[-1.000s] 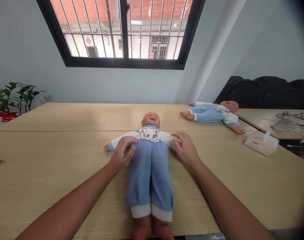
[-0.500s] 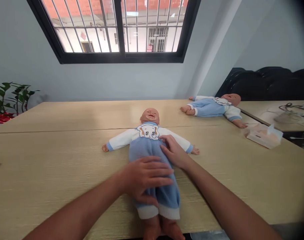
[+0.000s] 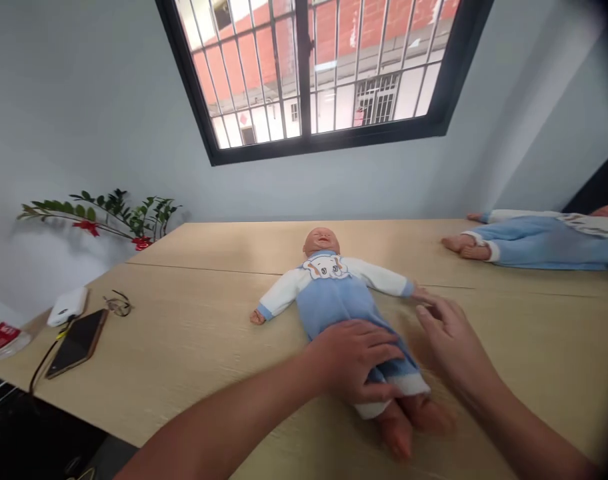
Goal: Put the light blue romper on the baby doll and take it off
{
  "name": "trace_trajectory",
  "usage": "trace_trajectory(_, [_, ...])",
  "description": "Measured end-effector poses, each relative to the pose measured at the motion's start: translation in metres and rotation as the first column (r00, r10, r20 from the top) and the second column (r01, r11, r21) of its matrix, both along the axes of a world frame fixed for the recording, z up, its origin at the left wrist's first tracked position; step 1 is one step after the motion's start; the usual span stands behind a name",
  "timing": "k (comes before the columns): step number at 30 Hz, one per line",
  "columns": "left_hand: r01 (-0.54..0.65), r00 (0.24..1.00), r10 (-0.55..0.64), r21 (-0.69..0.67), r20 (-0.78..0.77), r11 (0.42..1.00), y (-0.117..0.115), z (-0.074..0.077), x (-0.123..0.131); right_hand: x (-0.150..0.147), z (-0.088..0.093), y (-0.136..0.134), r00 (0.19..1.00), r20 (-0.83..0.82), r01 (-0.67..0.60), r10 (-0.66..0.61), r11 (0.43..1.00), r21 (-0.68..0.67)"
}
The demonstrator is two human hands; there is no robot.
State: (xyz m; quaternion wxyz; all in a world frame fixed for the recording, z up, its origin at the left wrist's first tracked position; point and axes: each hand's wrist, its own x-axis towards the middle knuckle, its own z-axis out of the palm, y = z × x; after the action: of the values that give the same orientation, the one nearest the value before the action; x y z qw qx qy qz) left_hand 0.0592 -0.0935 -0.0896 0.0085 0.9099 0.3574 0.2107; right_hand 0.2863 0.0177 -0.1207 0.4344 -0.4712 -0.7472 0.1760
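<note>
A baby doll (image 3: 337, 300) lies face up on the wooden table, wearing a blue romper with white sleeves and an animal face on the bib. Across its upper legs rests my left hand (image 3: 359, 360), fingers spread flat over the blue cloth. My right hand (image 3: 449, 330) is beside the doll, its fingertips at the doll's small hand on the right; thumb and fingers look apart. Whether they touch that small hand, I cannot tell. The doll's bare feet (image 3: 399, 427) stick out past the white cuffs, slightly blurred.
A second, similarly dressed doll (image 3: 534, 240) lies at the far right, cut off by the frame. On the left of the table (image 3: 194, 347) are a phone (image 3: 79, 341) with a cable, a white device (image 3: 68, 307), glasses (image 3: 118, 305) and a bottle (image 3: 1, 337). A plant (image 3: 129, 217) stands behind.
My right hand has left the doll's chest and moved out to its hand on the right. My left hand stays on the legs. The view has turned left, and the doll's legs now angle right.
</note>
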Motion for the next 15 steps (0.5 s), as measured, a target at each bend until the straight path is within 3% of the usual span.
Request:
trace_trajectory(4, [-0.195, 0.980, 0.196, -0.011, 0.035, 0.981, 0.043, 0.000, -0.023, 0.004, -0.017, 0.012, 0.999, -0.012, 0.047, -0.050, 0.983, -0.179])
trace_trajectory(6, [-0.292, 0.956, 0.292, -0.012, 0.033, 0.956, 0.067, 0.000, -0.038, 0.001, -0.024, 0.012, 0.999, 0.032, 0.015, -0.009, 0.983, -0.183])
trace_trajectory(11, [-0.501, 0.865, 0.501, 0.011, 0.002, 0.865, 0.124, -0.003, -0.087, -0.002, -0.049, 0.018, 0.977, 0.178, -0.117, 0.117, 0.993, -0.009])
trace_trajectory(15, [-0.633, 0.774, 0.633, -0.011, 0.007, 0.774, 0.155, -0.008, -0.134, 0.002, -0.070, 0.026, 0.947, 0.281, -0.194, 0.153, 0.973, 0.123])
